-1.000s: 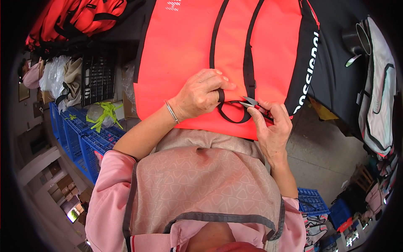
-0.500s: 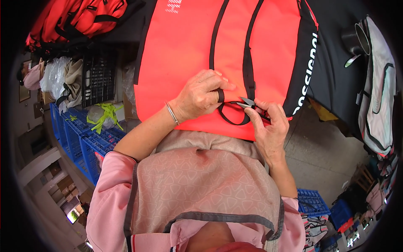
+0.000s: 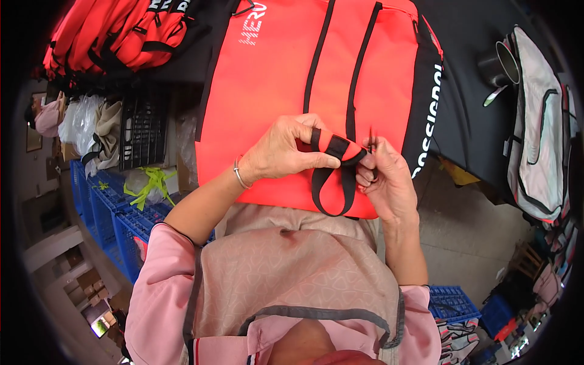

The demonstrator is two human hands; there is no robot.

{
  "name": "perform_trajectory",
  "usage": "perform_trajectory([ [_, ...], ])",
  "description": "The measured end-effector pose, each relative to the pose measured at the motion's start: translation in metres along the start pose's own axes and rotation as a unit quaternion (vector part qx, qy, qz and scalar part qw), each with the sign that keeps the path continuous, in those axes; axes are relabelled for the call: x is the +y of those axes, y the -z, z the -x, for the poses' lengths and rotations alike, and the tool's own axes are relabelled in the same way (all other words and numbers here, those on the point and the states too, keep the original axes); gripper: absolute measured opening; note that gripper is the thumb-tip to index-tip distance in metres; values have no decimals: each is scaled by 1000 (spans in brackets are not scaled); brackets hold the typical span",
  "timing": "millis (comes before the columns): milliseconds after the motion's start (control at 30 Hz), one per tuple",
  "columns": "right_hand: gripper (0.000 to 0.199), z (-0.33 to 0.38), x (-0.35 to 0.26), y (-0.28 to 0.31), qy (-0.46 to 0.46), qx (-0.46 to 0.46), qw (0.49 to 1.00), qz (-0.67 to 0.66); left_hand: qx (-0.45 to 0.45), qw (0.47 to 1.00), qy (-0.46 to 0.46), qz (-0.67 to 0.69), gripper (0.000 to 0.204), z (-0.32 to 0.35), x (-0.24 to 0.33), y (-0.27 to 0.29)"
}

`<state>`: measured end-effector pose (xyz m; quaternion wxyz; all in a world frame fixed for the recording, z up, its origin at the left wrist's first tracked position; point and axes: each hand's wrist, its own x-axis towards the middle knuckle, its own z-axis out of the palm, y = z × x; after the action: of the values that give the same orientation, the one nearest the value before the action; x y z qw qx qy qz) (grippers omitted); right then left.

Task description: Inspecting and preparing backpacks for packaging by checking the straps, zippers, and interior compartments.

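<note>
Our left hand [image 3: 277, 155] and right hand [image 3: 386, 182] fingers pinch the black strap [image 3: 334, 176] folded over the red bag [image 3: 274, 79], below its white lettering [image 3: 252, 24].

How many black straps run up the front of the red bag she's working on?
2: the left strap and the right strap run side by side up the red bag; their lower ends form a loop pinched between both hands.

White lettering [image 3: 253, 24] on the red bag's top; clear plastic packets [image 3: 82, 121] far left.
</note>
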<state>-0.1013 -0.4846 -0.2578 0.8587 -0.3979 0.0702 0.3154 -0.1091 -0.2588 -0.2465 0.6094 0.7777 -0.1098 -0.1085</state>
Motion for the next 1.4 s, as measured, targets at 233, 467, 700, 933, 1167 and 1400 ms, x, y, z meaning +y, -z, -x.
perform_trajectory([
  [233,24,3,-28,10,175,111,972,115,28,999,34,16,20,-2,-3,-3],
  [467,25,12,-13,-11,260,177,825,469,64,998,14,-20,20,-9,-2,-12],
  [700,24,-2,-15,-7,295,150,774,540,62,996,12,-67,23,-10,-3,-13],
  [933,22,-6,-20,-12,314,146,709,615,65,994,8,-82,25,-12,5,-17],
  [1167,19,-6,-14,-3,358,132,684,622,61,993,7,-101,23,-10,-4,-16],
  [1400,26,-12,-10,-4,227,148,888,371,61,995,20,-76,24,-12,6,-21],
])
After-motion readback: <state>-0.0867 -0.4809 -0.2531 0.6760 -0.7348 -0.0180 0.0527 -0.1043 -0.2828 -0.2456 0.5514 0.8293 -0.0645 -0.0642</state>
